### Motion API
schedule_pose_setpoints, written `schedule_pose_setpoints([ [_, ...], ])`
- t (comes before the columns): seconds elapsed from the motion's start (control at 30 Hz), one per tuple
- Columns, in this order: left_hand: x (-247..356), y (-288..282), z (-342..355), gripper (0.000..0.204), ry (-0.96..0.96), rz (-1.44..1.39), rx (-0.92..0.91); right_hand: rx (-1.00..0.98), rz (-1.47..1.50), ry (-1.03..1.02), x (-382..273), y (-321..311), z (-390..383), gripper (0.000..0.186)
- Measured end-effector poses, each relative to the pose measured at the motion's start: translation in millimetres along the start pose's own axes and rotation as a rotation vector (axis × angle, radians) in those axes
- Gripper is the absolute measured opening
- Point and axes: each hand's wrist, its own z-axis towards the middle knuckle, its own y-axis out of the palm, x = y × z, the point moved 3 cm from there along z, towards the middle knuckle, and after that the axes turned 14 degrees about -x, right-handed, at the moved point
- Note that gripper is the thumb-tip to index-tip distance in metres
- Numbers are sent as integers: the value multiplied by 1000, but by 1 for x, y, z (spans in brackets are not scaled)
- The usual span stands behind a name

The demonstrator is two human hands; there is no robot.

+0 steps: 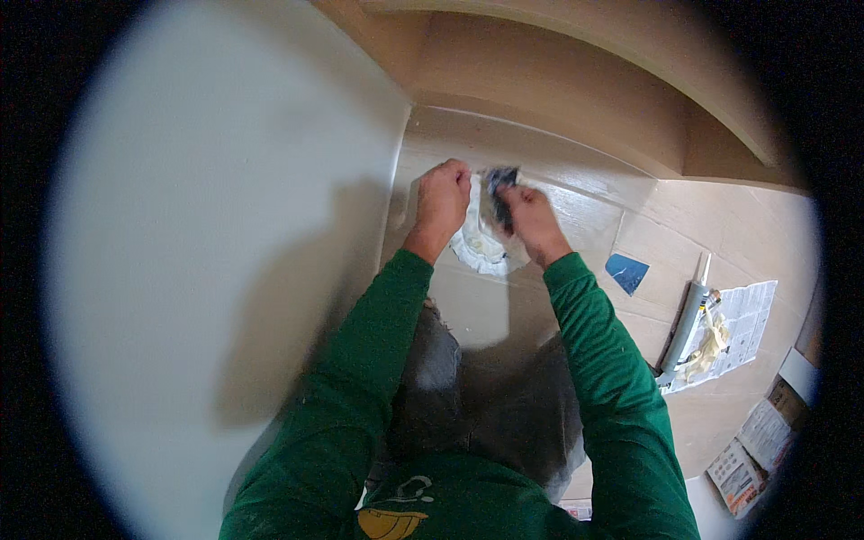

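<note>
Left hand (443, 202) is curling, its hold impossible to tell, beside a ragged-edged white piece (481, 248) at upper centre; right hand (533, 218) is grasping a blurred dark piece (500, 180). Pale wall (216, 180) is hemming the left; tan floor (670, 252) is opening rightward.

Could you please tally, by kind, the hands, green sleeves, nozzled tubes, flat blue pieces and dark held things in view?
Hands: 2 (left hand, right hand)
Green sleeves: 2 (left sleeve, right sleeve)
Grey nozzled tube: 1
Flat blue piece: 1
Dark thing in the right hand, blurred: 1
Total: 7
</note>
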Motion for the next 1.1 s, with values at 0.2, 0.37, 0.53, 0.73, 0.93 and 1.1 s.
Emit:
schedule_pose_setpoints([
  [0.2, 19, 4, -74, 10, -146, -24, -87, -20, 261, -46, -66, 31, 43, 30],
  [0.37, 43, -5, -105, 9, -141, -36, -197, 42, 349, -34, -52, 39, 84, 32],
  [0.53, 31, -14, -145, 10, -196, -10, -135, 43, -15, -107, 50, -16, 15, 36],
  [0.73, 39, -27, -104, 9, 4, 16, -40, 161, 259, 161, 12, 10, -146, 32],
  [0.93, 19, -35, -39, 14, 29, -47, -62, -5, -56, -20, -12, 40, -93, 35],
  [1.1, 15, -33, -3, 17, 47, -5, -93, -184, -73, 68, -9, 29, -19, 38],
])
